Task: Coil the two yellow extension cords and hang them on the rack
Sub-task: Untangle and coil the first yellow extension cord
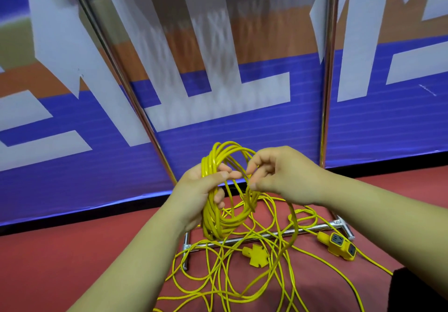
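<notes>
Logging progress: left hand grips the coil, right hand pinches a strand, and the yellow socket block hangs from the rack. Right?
No: the head view shows the socket block lying on the floor by the rack base, not hanging. Left hand grips the coil; right hand pinches a strand.

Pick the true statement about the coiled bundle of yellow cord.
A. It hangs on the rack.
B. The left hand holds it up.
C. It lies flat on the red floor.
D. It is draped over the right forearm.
B: the left hand grips the coil above the floor, while the right hand pinches one of its loops; nothing hangs on the rack.
</notes>
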Demonstrator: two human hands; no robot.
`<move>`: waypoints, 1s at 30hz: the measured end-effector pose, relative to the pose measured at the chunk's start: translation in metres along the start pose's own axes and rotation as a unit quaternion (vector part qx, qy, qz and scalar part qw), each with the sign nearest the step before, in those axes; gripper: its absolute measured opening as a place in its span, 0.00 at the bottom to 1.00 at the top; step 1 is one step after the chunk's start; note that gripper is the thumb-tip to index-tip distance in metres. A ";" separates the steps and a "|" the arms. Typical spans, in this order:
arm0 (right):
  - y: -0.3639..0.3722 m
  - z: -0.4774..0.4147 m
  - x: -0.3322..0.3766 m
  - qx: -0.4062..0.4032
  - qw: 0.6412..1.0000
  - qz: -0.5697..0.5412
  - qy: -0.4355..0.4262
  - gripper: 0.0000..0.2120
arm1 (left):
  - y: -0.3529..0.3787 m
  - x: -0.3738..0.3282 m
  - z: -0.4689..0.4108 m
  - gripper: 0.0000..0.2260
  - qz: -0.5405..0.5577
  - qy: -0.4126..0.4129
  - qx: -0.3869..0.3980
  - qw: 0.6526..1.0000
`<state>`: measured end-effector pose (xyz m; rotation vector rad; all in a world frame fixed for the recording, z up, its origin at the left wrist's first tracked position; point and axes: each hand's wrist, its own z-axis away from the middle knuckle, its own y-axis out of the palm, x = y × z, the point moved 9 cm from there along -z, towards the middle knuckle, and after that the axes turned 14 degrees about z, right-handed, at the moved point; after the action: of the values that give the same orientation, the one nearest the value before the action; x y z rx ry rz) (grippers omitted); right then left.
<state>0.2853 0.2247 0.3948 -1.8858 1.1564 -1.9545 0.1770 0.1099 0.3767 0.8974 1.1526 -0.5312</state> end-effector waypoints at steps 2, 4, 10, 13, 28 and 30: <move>-0.006 0.000 0.001 -0.009 1.000 -0.025 -0.002 0.09 | 0.004 0.006 -0.001 0.04 0.005 -0.015 0.016 1.000; -0.010 0.000 0.002 -0.019 0.999 -0.034 -0.005 0.08 | 0.008 0.013 -0.002 0.04 0.009 -0.030 0.034 0.999; -0.017 -0.002 0.002 -0.032 0.996 -0.081 -0.013 0.10 | 0.028 0.034 0.001 0.07 -0.007 -0.091 0.119 0.989; -0.015 -0.001 0.006 -0.011 0.995 -0.098 -0.021 0.12 | 0.032 0.030 -0.001 0.08 0.016 -0.085 0.129 0.988; 0.051 0.006 -0.039 0.188 0.981 -0.043 -0.019 0.12 | -0.045 -0.053 -0.010 0.07 0.268 0.053 -0.044 0.961; 0.033 -0.004 -0.044 0.105 0.991 -0.086 0.010 0.09 | -0.060 -0.048 -0.013 0.06 0.259 0.050 -0.077 0.962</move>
<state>0.2768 0.2315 0.3406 -1.9125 0.7771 -2.0947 0.1078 0.0832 0.4002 1.0495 0.9813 0.0313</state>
